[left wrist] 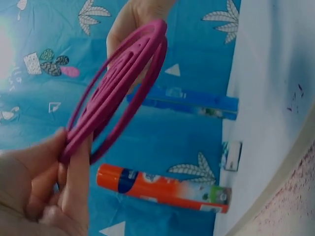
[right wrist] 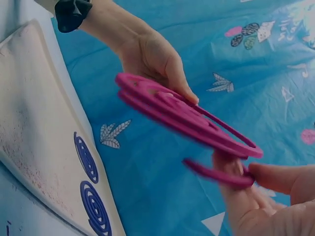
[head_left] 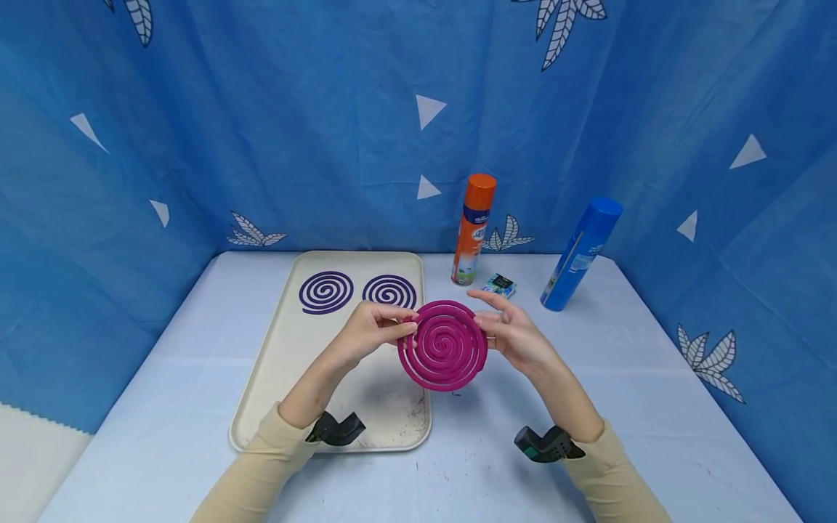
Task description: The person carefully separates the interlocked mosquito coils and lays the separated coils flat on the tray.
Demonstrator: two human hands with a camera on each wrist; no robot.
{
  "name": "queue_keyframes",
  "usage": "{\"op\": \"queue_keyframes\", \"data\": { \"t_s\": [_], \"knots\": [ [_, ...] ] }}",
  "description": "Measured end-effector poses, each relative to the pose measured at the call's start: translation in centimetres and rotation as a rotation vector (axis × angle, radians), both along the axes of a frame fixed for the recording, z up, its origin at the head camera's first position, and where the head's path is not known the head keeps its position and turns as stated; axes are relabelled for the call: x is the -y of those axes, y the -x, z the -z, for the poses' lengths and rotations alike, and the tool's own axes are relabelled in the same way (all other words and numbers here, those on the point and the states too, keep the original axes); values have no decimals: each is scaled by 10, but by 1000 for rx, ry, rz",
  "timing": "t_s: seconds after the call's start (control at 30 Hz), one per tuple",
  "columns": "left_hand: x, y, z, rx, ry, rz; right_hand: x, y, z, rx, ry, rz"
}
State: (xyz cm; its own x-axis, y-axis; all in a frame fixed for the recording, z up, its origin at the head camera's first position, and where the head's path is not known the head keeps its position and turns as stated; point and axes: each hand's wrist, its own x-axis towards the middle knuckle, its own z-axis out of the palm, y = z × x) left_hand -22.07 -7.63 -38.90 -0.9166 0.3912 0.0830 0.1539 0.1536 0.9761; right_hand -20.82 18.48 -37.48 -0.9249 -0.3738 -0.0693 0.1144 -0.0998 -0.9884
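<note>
Both hands hold a pair of nested pink mosquito coils (head_left: pixel 443 344) in the air, over the tray's right edge. My left hand (head_left: pixel 368 335) pinches the left rim between thumb and fingers. At the opposite rim, my right hand (head_left: pixel 518 338) pinches with the thumb and a finger, while its index finger extends away. In the right wrist view, a strand of the pink coils (right wrist: pixel 216 174) hangs apart from the rest, between the right thumb and fingers. Two purple mosquito coils (head_left: pixel 326 292) lie on the beige tray (head_left: pixel 314 410); the left forearm and hands cover none of the left one.
Behind the hands stand an orange spray can (head_left: pixel 468 243) and, farther right, a tilted-looking blue spray can (head_left: pixel 580 254). A small patterned box (head_left: pixel 500 285) lies between them. Dark crumbs dot the tray's front right corner. Blue curtains (head_left: pixel 314 131) surround the table.
</note>
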Motion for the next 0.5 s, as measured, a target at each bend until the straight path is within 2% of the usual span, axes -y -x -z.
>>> {"op": "queue_keyframes", "data": {
  "t_s": [0.1, 0.17, 0.27, 0.4, 0.5],
  "knots": [
    [1, 1, 1, 70, -48, -96, 2, 0, -1, -9, 35, 41],
    [1, 2, 2, 116, -94, -174, 3, -1, 0, 21, 88, 76],
    [3, 5, 2, 148, -161, -245, 4, -3, 0, 79, 172, 128],
    [5, 8, 2, 153, -201, -257, 4, -2, 2, 118, 226, 189],
    [6, 9, 2, 153, -191, -254, 3, 0, 3, 128, 227, 241]
  ]
}}
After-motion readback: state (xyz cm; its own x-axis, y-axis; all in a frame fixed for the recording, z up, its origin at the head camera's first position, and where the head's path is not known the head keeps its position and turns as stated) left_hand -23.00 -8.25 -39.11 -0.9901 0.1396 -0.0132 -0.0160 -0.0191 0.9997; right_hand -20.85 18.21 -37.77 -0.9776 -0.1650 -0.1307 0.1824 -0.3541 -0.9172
